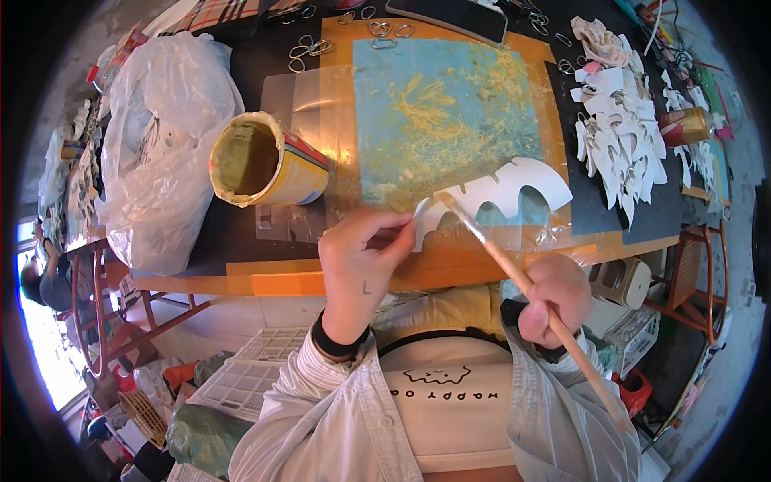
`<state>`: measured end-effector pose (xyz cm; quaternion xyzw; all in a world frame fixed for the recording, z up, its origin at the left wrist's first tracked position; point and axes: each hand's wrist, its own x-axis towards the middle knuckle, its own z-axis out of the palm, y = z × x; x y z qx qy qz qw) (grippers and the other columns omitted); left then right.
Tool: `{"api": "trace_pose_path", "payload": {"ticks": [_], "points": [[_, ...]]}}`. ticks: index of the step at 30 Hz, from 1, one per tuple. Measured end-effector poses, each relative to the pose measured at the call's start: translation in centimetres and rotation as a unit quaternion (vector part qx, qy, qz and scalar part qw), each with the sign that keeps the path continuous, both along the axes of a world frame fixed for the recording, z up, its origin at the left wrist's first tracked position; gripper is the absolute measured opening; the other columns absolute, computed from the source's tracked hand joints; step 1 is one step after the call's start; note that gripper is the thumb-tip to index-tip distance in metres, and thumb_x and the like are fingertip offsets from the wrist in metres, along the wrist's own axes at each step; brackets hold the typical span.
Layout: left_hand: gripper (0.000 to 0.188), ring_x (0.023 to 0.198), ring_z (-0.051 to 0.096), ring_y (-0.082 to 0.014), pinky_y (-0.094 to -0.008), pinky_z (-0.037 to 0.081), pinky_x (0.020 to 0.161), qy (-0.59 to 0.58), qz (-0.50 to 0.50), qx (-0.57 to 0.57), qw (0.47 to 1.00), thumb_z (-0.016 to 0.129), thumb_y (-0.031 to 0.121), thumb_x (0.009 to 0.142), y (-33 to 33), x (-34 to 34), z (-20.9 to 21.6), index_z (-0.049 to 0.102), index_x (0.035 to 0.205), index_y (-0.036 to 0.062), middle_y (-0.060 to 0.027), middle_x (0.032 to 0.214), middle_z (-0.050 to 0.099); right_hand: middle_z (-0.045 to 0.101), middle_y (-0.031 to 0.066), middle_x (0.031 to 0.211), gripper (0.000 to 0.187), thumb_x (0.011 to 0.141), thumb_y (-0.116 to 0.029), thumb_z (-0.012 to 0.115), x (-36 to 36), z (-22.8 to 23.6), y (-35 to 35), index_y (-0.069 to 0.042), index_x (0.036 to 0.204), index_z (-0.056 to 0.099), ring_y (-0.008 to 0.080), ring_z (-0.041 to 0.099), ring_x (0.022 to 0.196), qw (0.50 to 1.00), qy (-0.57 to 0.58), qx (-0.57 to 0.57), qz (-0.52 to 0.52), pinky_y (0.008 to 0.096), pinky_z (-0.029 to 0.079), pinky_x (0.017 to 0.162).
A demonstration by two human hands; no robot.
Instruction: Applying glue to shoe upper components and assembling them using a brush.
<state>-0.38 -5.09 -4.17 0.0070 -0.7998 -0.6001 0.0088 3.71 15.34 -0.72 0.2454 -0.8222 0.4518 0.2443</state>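
Observation:
My left hand (365, 261) pinches the left end of a white cut-out strip (526, 183) between thumb and fingertips. The strip has slits along its upper edge and arched cut-outs below; whether it is leather or card I cannot tell. A flat brush (507, 263) with a long wooden handle is gripped in my right hand (560, 293). Its bristles touch the strip near the left end. Beneath the strip lies a blue sheet (450, 104) crusted with yellowish residue. To the left of my left hand, an open yellow-and-red can (301, 173) has the same residue around its rim.
A filled translucent plastic bag (165, 145) takes up the table's left side. White cut pieces (618, 132) are heaped at the right. Metal rings (301, 52) and a dark phone (454, 18) lie along the far side. A glue-stained jar (684, 127) stands far right.

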Motion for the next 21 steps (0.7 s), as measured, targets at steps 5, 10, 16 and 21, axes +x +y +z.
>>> {"api": "trace_pose_path", "payload": {"ticks": [5,10,16,21], "points": [[0.007,0.061,0.065,-0.0139,-0.0227,0.049,0.057,-0.003,0.0,-0.014,1.0,0.068,-0.001,0.074,-0.1,0.0,0.1,0.066,0.081,-0.0005,-0.0084,0.07,0.064,0.053,0.0062,0.06,0.008,0.075,-0.012,0.056,0.6,-0.5,0.5,-0.007,0.073,0.05,0.0217,0.047,0.043,0.999,-0.024,-0.016,0.02,0.0325,0.039,0.043],[0.008,0.063,0.065,-0.0125,-0.022,0.049,0.059,-0.025,0.016,0.0,1.0,0.068,0.002,0.076,0.1,0.1,0.2,0.067,0.083,-0.0006,-0.0082,0.069,0.065,0.054,0.0067,0.062,0.009,0.076,-0.013,0.056,0.8,-0.3,0.8,-0.006,0.075,0.052,0.0225,0.049,0.044,0.997,-0.063,-0.041,0.023,0.0329,0.041,0.045],[0.009,0.062,0.065,-0.012,-0.0215,0.049,0.058,-0.018,0.012,-0.001,1.0,0.069,0.004,0.076,0.2,0.1,0.0,0.067,0.083,-0.0007,-0.0083,0.068,0.066,0.056,0.0084,0.065,0.01,0.08,-0.014,0.055,0.3,-0.9,0.2,-0.005,0.077,0.053,0.0246,0.051,0.047,0.999,-0.045,-0.027,0.01,0.0346,0.043,0.045],[0.01,0.061,0.065,-0.012,-0.0214,0.048,0.057,-0.023,0.014,0.002,1.0,0.07,0.004,0.075,0.1,0.1,-0.4,0.067,0.083,-0.0003,-0.0082,0.068,0.066,0.055,0.0092,0.064,0.01,0.082,-0.014,0.054,0.7,-1.5,0.6,-0.004,0.081,0.051,0.0242,0.05,0.046,0.996,-0.037,-0.061,-0.051,0.0343,0.042,0.044]]}}
